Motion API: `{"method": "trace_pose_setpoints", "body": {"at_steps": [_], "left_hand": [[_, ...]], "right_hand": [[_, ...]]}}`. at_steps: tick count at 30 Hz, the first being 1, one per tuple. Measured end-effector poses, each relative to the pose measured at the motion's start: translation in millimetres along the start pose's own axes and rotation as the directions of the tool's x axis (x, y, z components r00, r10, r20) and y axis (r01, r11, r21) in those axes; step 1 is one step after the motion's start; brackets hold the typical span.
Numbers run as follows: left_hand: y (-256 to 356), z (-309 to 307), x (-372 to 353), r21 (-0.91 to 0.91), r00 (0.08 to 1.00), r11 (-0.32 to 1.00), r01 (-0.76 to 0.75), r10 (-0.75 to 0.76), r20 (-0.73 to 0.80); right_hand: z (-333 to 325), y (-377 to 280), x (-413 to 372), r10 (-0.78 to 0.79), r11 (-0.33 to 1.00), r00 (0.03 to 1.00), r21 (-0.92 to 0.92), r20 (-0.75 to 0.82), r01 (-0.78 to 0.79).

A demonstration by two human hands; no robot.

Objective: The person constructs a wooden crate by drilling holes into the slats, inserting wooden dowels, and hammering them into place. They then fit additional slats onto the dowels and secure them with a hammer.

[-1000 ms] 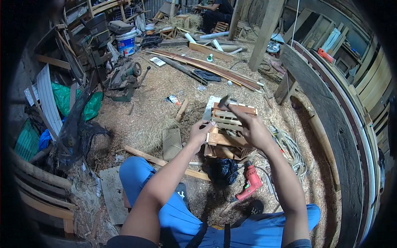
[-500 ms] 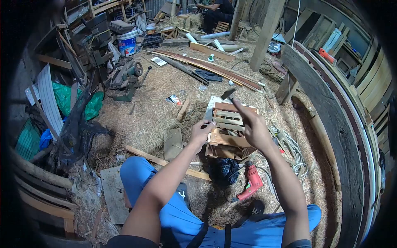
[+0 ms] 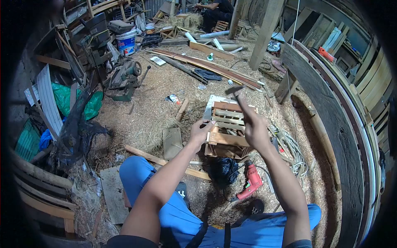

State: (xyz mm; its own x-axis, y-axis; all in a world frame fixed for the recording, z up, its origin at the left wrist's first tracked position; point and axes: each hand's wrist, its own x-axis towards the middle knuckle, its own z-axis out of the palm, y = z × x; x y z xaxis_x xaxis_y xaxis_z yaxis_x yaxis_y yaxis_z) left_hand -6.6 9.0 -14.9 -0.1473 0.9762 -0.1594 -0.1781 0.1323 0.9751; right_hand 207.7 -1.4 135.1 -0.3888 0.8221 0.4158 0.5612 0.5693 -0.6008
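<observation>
A small slatted wooden crate point(image 3: 229, 139) stands on the shavings in front of my knees, slats facing up. My right hand point(image 3: 257, 131) is wrapped round the handle of a hammer point(image 3: 244, 105), whose head is raised over the crate's far end. At the crate's left edge, my left hand point(image 3: 200, 133) has thumb and forefinger pinched together at the end of a slat. Whatever sits between those fingertips is too small to make out. Below the crate are a black plastic bag point(image 3: 224, 171) and a red power drill point(image 3: 251, 182).
Coiled cable point(image 3: 295, 155) lies right of the crate. A long wooden strip point(image 3: 165, 162) lies to the left. Ahead are a bench vise point(image 3: 128, 76), long boards point(image 3: 206, 68) and a paint bucket point(image 3: 126, 42). A heavy beam point(image 3: 326, 107) runs along the right. Another person point(image 3: 217, 12) sits far back.
The hammer head has shifted slightly up and to the right, and its angle has changed. My left hand and the crate look almost unmoved.
</observation>
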Motion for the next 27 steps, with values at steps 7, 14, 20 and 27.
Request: {"method": "trace_pose_setpoints", "body": {"at_steps": [7,14,20,27], "left_hand": [[-5,0,3,0.004,1.000,1.000,-0.002,0.002,-0.025],[2,0,-2,-0.008,1.000,1.000,-0.011,0.011,-0.018],[2,1,-1,-0.003,0.999,1.000,-0.012,0.012,-0.033],[-2,2,1,-0.007,0.999,1.000,-0.003,0.003,-0.049]], "right_hand": [[-2,12,1,-0.039,0.987,0.951,-0.138,0.306,0.085],[2,2,-1,0.015,0.999,0.981,-0.036,0.193,-0.008],[-16,-8,6,0.128,0.974,0.931,-0.218,0.342,-0.054],[1,4,-3,-0.117,0.993,0.992,0.006,0.055,0.117]]}}
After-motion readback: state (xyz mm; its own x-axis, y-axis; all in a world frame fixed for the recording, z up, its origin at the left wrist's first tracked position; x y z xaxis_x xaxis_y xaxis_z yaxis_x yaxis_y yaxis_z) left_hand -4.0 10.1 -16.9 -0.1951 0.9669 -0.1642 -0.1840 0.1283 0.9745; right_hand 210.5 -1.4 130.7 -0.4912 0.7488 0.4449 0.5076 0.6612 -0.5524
